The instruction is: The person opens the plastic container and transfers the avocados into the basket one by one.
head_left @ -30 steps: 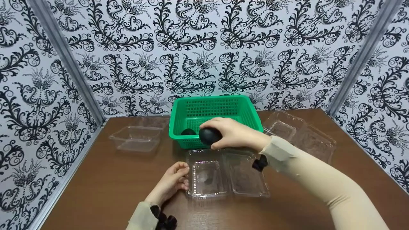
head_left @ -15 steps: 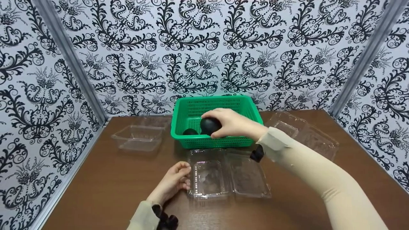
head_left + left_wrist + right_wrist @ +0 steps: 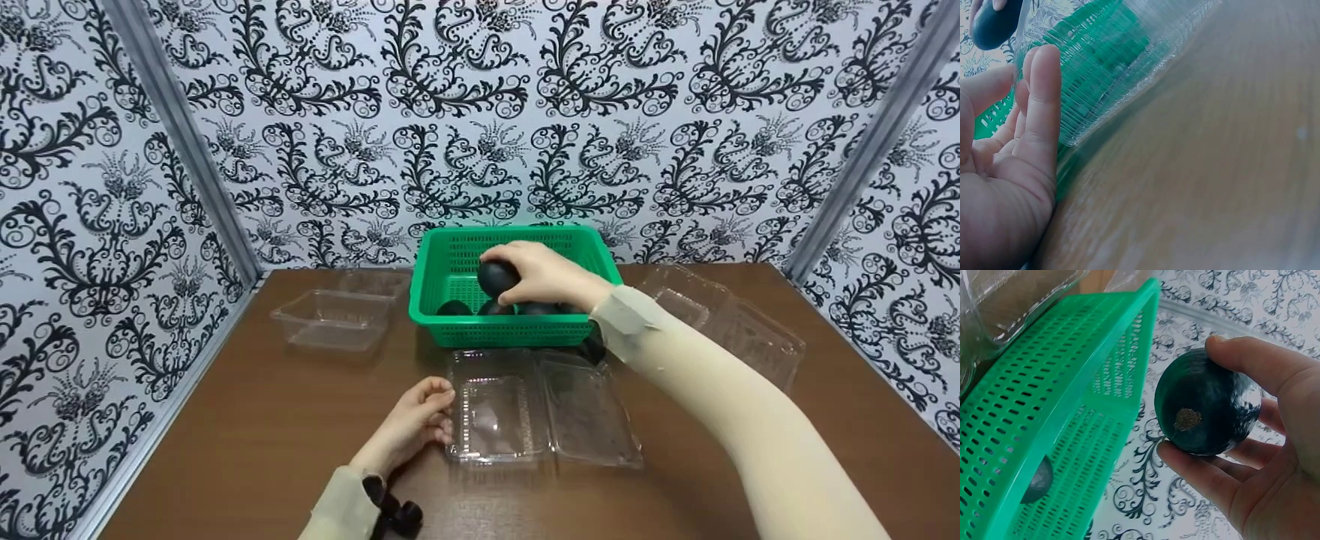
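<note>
Dark fruit held over the green basket

My right hand (image 3: 551,276) grips a dark round fruit (image 3: 498,277) above the green basket (image 3: 517,330); my left hand (image 3: 414,424), fingers loosely open, touches the clear clamshell box (image 3: 540,416).

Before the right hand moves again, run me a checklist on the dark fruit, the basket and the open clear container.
1. Grip on the dark fruit: the right hand has thumb and fingers curled round it. Ok.
2. Fruit clear of the green basket: it is held above the basket's inside, off the rim. Ok.
3. Open clear container: lid lies flat open in front of the basket. Ok.
4. Container steadied: the left hand has its fingers at the left edge. Ok.
5. Container tray free of contents: reflections blur it. Cannot tell.
6. More fruit in the basket: dark rounds lie on its floor. Ok.
</note>
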`<state>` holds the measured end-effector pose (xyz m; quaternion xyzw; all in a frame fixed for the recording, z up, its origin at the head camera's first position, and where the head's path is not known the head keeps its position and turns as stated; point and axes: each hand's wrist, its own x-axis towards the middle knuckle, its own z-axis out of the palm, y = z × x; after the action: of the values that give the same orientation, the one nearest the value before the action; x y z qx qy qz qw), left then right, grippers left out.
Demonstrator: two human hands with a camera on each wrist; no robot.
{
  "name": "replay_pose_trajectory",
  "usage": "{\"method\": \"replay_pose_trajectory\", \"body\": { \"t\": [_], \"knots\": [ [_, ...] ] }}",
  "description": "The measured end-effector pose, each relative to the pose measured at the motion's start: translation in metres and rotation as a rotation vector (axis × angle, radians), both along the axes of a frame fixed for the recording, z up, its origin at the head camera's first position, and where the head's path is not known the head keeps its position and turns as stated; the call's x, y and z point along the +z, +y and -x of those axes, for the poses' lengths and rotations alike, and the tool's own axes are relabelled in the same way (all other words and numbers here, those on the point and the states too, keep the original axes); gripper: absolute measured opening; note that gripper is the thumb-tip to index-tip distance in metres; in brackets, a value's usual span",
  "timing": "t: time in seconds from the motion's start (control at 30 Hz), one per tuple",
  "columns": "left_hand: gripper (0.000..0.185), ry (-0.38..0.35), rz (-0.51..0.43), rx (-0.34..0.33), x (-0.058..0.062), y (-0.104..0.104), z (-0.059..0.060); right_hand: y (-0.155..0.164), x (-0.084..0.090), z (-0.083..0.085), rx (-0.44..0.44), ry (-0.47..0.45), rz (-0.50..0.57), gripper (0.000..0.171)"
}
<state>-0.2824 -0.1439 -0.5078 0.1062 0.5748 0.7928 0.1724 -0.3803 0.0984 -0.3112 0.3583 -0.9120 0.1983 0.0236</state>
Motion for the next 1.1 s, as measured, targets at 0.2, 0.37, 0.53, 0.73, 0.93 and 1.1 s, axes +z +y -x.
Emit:
{"method": "replay_pose_trajectory", "body": {
  "t": [0.2,0.37,0.53,0.73,0.93,1.1],
  "knots": [
    [0.015,0.003,0.007,0.007,0.000,0.000,0.001,-0.001,-0.003,0.016,-0.041,-0.013,-0.017,0.066],
    [0.015,0.008,-0.001,0.005,0.001,-0.001,0.000,-0.003,-0.007,0.029,-0.074,-0.032,-0.042,0.068],
    [0.014,0.013,0.004,0.005,0.001,0.001,0.000,-0.004,-0.013,0.041,-0.108,-0.056,-0.034,0.068],
    [0.013,0.009,0.012,0.008,0.000,0.002,-0.001,-0.006,-0.026,0.053,-0.136,-0.067,-0.040,0.066],
    [0.015,0.001,0.005,0.000,0.000,0.002,-0.001,-0.006,-0.035,0.061,-0.147,-0.065,-0.049,0.066],
    [0.016,0.003,0.001,-0.006,0.001,0.001,0.000,-0.006,-0.039,0.065,-0.148,-0.064,-0.060,0.066]
  ]
}}
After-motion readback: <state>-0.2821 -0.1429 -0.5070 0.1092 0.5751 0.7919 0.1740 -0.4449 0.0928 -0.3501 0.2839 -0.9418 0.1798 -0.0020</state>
